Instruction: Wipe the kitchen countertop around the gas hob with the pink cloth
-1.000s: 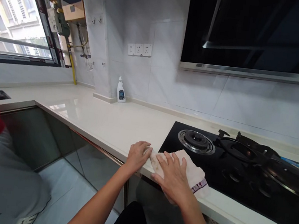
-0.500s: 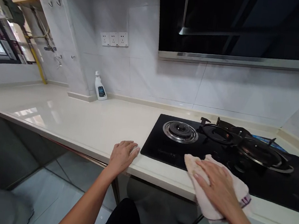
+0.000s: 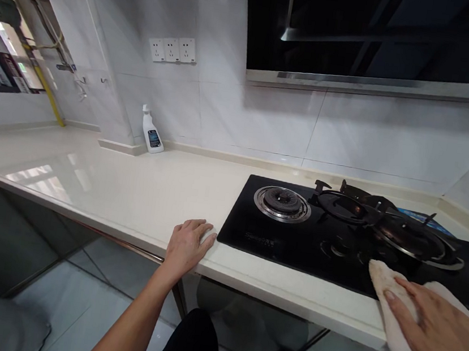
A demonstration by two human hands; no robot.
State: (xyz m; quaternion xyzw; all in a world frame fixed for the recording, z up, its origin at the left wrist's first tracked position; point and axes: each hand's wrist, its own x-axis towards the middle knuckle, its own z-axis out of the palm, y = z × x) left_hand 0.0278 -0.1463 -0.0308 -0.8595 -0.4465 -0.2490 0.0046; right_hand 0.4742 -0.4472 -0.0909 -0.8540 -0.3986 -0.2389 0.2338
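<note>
My right hand (image 3: 434, 319) presses a pale pink cloth (image 3: 394, 315) down on the front edge of the black gas stove (image 3: 293, 257), at the right. Part of the cloth hangs over the counter's edge. On the cream countertop (image 3: 130, 185), my left hand (image 3: 187, 244) lies with its fingers out, holding nothing, just beside the stove's left front corner. A bare burner (image 3: 282, 202) shows on the stove's left side. Black pan supports (image 3: 354, 207) are piled over the stove's right rear part.
A white spray bottle (image 3: 152, 131) stands against the wall at the left rear. Above the stove hangs a black range hood (image 3: 379, 39) with a metal lower edge. Wall sockets (image 3: 172, 50) are to its left. Something blue and flat (image 3: 425, 220) lies behind the pan supports.
My right hand has slid the cloth to the right along the stove's front edge, uncovering the knobs. My left hand stays on the counter. The view has shifted slightly.
</note>
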